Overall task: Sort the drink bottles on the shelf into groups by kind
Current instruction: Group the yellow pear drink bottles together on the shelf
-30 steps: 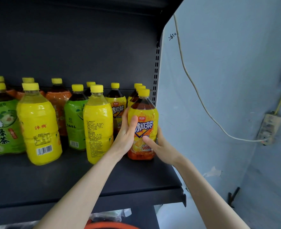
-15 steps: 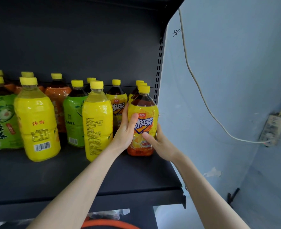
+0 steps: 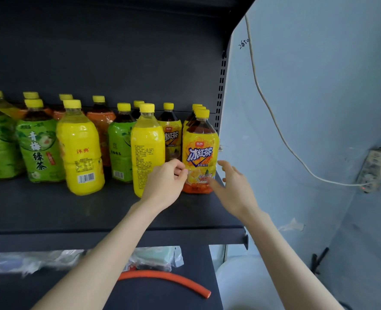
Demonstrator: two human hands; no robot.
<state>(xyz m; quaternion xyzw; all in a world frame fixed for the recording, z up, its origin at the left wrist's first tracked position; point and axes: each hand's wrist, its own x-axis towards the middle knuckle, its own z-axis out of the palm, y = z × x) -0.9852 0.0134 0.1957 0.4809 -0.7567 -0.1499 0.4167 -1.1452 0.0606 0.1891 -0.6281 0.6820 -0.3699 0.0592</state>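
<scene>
A dark shelf (image 3: 51,211) is carrying a crowd of drink bottles, all standing upright with their long axes vertical and their yellow caps pointing up. To its right a pale blue wall (image 3: 319,108) is filling the scene, with a white cable (image 3: 272,113) hanging down across it to a socket box (image 3: 374,168) at the far right.

At the right end of the shelf, hard against the slotted upright (image 3: 222,90), an iced tea bottle (image 3: 199,146) with a yellow and orange label is standing at the near end of a line of the same kind running back to the far panel. Its label is facing the camera. Just left of it a plain yellow bottle (image 3: 148,148) is standing with its printed back turned to the camera, and a second yellow bottle (image 3: 80,148) is standing further left. Green tea bottles (image 3: 38,148) are filling the left side, one more green bottle (image 3: 120,148) is sitting between the two yellow ones, and orange-labelled bottles (image 3: 101,121) are standing at the far row.

The left hand (image 3: 165,184) is hanging loosely curled in front of the gap between the yellow bottle and the iced tea bottle, gripping nothing. The right hand (image 3: 233,186) is spread open just right of the iced tea bottle, fingers extended, holding nothing; whether a fingertip is touching the label I cannot tell.

On the lower level an orange hose (image 3: 167,278) is lying beside clear plastic bags (image 3: 153,258).
</scene>
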